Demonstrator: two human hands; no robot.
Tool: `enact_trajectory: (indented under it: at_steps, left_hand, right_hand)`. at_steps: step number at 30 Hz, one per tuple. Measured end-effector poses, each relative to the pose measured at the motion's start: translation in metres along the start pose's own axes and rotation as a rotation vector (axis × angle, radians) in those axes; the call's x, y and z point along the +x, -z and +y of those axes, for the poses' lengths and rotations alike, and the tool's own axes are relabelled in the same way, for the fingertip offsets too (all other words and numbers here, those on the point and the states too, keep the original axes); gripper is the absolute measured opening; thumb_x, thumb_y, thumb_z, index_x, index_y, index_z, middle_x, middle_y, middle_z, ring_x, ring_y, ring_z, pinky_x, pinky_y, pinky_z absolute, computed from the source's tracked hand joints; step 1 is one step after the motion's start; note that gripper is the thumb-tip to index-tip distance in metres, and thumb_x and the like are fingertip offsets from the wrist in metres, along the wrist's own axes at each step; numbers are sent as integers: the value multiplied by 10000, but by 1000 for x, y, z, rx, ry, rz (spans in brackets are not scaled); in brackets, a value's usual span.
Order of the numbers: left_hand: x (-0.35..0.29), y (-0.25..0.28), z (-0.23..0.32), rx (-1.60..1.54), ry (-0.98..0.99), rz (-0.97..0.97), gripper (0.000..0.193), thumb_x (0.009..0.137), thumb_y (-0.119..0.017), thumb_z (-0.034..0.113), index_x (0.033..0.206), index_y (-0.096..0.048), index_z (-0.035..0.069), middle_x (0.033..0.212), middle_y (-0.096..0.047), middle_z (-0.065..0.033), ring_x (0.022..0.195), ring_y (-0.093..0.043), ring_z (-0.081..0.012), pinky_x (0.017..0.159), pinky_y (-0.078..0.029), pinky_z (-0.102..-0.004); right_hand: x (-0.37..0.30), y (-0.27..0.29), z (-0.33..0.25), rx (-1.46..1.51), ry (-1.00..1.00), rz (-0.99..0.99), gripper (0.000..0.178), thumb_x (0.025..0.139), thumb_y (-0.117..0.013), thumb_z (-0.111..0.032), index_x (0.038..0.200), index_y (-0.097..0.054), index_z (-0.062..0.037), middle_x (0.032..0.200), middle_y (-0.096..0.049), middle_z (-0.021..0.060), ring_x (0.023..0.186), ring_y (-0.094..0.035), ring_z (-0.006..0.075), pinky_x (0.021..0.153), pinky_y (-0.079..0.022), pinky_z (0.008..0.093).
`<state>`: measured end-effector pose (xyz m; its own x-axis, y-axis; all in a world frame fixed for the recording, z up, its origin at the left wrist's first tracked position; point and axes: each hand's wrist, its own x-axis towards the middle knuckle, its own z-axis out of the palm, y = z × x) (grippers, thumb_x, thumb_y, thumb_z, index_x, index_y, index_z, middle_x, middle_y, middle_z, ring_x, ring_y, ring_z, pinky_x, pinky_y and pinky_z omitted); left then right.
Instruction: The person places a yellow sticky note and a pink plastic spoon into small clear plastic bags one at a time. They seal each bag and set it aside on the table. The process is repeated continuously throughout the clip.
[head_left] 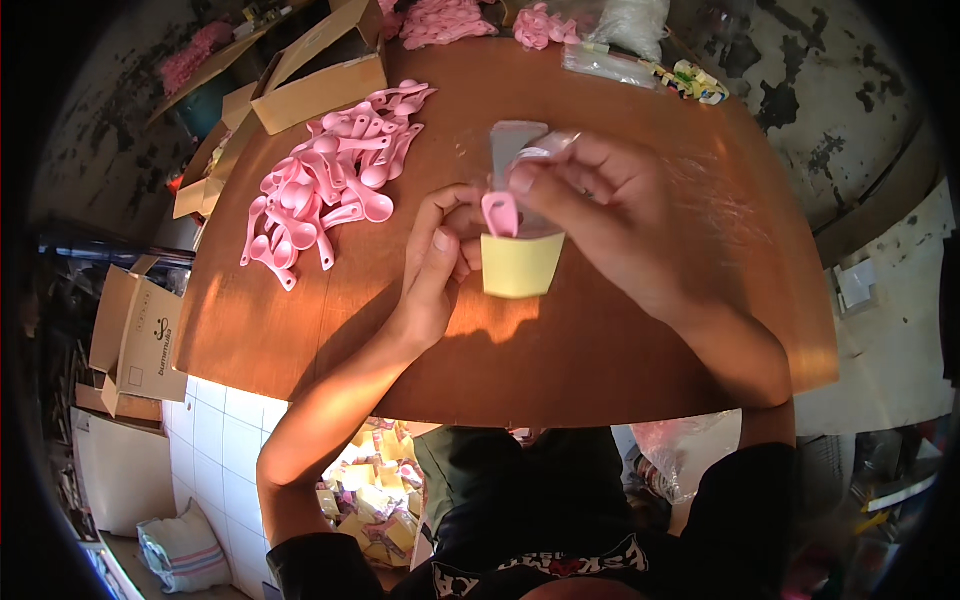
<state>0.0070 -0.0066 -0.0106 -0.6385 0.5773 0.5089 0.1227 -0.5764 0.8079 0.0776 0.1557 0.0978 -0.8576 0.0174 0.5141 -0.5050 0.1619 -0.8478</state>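
Above the middle of the table, a small clear plastic bag [550, 146] holds a pink spoon [500, 216] and a yellow card [522, 268]. The spoon's handle end, with its slot, shows above the card; the rest of it is hidden. Curled fingers of my left hand [440, 255] grip the bag's left side. My right hand [620, 215] pinches the film at the top, thumb against fingers. Just behind the bag is a grey, flat-looking strip [510, 142], whose kind I cannot make out. Several loose pink spoons [325, 175] lie heaped to the left.
An open cardboard box [325, 85] stands at the far left of the brown table [420, 390]. More pink spoons [445, 22] and clear plastic bags [610, 65] lie along the back. Below the front edge, by my left arm, are several packed yellow-card bags [380, 490].
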Motion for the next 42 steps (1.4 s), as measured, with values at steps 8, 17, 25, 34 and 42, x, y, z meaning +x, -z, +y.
enact_trajectory:
  at_steps: [8,17,25,34,42]
  left_hand:
    - [4,-2,3,217,-53,44,598,942,-613,234,1397,-302,4,1355,-446,-179,1332,-392,-259,1129,-279,-408]
    - [0,-10,5,128,98,12,342,912,-668,79,1217,-544,-13,1121,-656,-89,1046,-614,-142,922,-499,-314]
    - [1,-11,4,162,75,73,235,946,-624,89,1153,-585,-15,1052,-684,-67,951,-630,-100,825,-529,-268]
    - [4,-7,14,155,108,190,282,987,-571,185,1164,-600,-32,1000,-698,-81,907,-658,-108,795,-563,-280]
    - [7,-4,20,168,143,165,249,988,-559,155,1163,-612,-14,998,-698,-76,887,-664,-109,766,-586,-282]
  right_hand:
    - [23,21,-12,-162,100,-46,123,865,-695,-81,911,-682,32,863,-692,40,825,-631,71,733,-508,222]
    - [12,13,12,15,-164,-122,131,894,-666,-68,966,-684,40,925,-582,-3,798,-583,56,717,-507,197]
    - [-15,27,38,49,-259,-46,208,915,-656,-90,1072,-648,46,964,-650,50,860,-629,94,776,-528,237]
    - [-23,26,44,-11,-260,-77,178,917,-645,-70,1049,-663,48,981,-683,88,859,-640,109,792,-539,249]
    - [-25,31,48,55,-246,-52,164,917,-639,-57,1053,-670,31,945,-691,79,837,-639,98,743,-537,241]
